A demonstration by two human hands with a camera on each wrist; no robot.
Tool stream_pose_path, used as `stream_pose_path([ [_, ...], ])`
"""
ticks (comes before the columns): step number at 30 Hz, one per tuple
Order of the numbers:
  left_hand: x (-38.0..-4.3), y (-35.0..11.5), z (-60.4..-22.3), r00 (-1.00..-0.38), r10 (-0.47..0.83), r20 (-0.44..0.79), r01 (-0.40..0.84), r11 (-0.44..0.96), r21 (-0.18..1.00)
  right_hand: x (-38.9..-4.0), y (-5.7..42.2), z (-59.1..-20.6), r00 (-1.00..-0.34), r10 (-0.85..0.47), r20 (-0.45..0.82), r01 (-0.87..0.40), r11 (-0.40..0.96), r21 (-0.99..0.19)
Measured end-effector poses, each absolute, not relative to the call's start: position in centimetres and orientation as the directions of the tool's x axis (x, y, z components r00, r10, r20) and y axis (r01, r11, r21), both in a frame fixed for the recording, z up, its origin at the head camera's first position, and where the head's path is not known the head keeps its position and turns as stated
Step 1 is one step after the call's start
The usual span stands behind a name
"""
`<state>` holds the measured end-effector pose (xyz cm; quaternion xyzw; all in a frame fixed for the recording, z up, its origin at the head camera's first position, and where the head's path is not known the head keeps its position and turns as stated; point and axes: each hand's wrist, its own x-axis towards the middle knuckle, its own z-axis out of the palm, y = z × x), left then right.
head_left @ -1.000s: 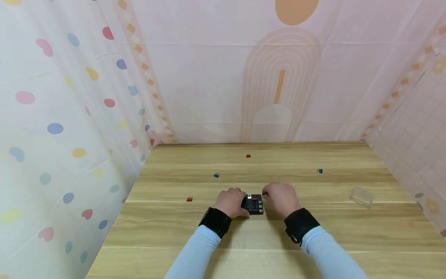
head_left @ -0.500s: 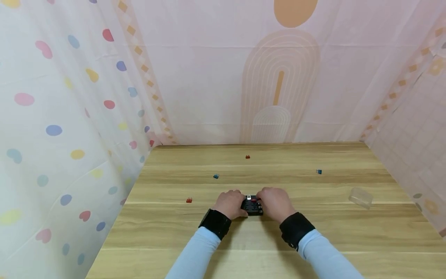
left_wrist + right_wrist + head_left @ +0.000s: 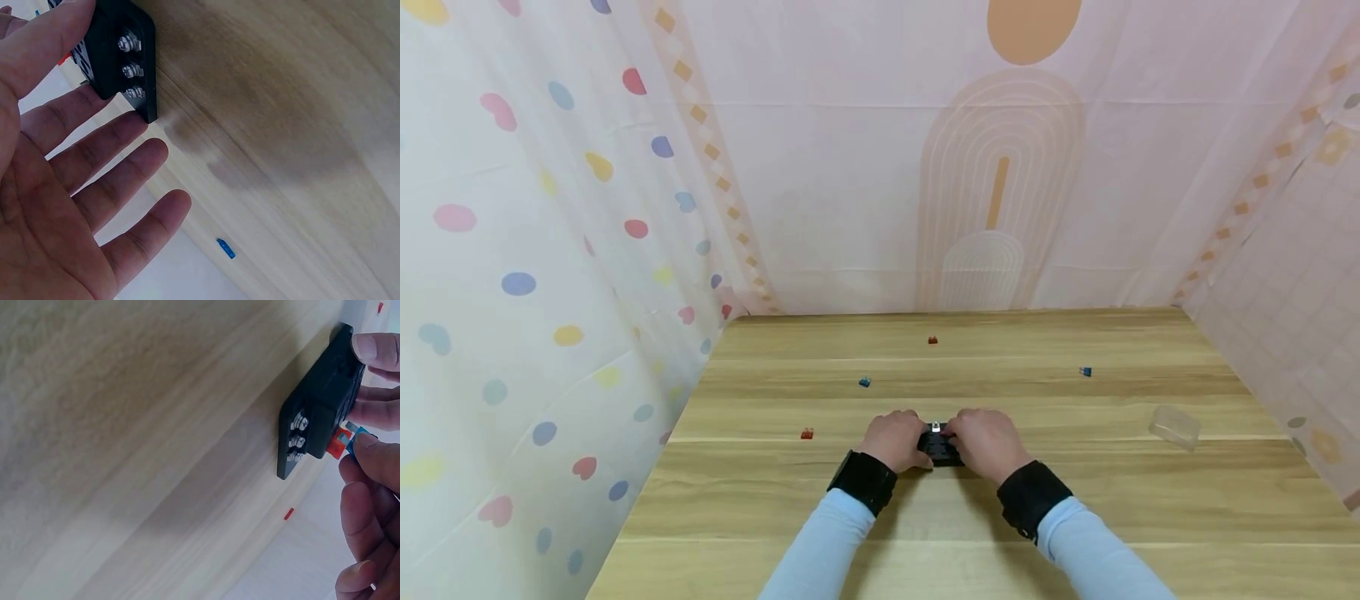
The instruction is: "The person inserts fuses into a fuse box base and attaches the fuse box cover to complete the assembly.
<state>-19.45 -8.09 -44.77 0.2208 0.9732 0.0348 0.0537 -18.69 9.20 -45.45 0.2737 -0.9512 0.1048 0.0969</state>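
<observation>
A black fuse block (image 3: 938, 451) lies on the wooden table between both hands. My left hand (image 3: 891, 440) holds it at its left side, the thumb on one edge and the forefinger at the opposite one; the other fingers are spread in the left wrist view. Metal screws line the side of the fuse block (image 3: 139, 69). In the right wrist view, a red blade fuse (image 3: 338, 445) sits in the block. Right beside it, thumb and forefinger of my right hand (image 3: 988, 443) pinch a blue blade fuse (image 3: 360, 430), its metal prongs toward the block.
Loose on the table lie a red fuse (image 3: 807, 433) at left, another red fuse (image 3: 932, 340) at the back, a blue fuse (image 3: 865, 382) beyond the left hand and a blue fuse (image 3: 1086, 372) further right. A clear plastic box (image 3: 1176, 427) stands at right. Patterned curtains (image 3: 842, 208) border the table.
The right hand has moved left from beside the fuse block to over its right part, bringing the blue blade fuse. The left hand keeps its hold.
</observation>
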Motion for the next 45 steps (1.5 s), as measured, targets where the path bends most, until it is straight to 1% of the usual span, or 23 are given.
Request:
stream_pose_path([
  [9, -19.53, -8.11, -44.78, -0.899, 0.428, -0.093, 0.419, 0.902, 0.100, -18.79, 8.92, -45.82, -0.828, -0.509, 0.235, -0.547, 0.826, -0.139],
  [18, -19.52, -8.14, -44.96, -0.897, 0.434, -0.082, 0.426, 0.899, 0.100, -18.59, 8.78, -46.38, -0.782, -0.548, 0.296, -0.589, 0.806, -0.064],
  [28, -19.57, -8.03, -44.86, -0.900, 0.425, -0.093, 0.413, 0.902, 0.121, -18.94, 8.65, -46.46, -0.782, -0.563, 0.267, -0.587, 0.810, -0.011],
  [35, -19.57, -8.05, -44.71, -0.901, 0.422, -0.099, 0.408, 0.904, 0.130, -19.04, 8.50, -45.99, -0.795, -0.558, 0.237, -0.579, 0.815, -0.022],
  [45, -19.77, -8.00, -44.74, -0.903, 0.415, -0.110, 0.402, 0.907, 0.124, -19.47, 8.51, -45.69, -0.803, -0.552, 0.224, -0.581, 0.809, -0.087],
])
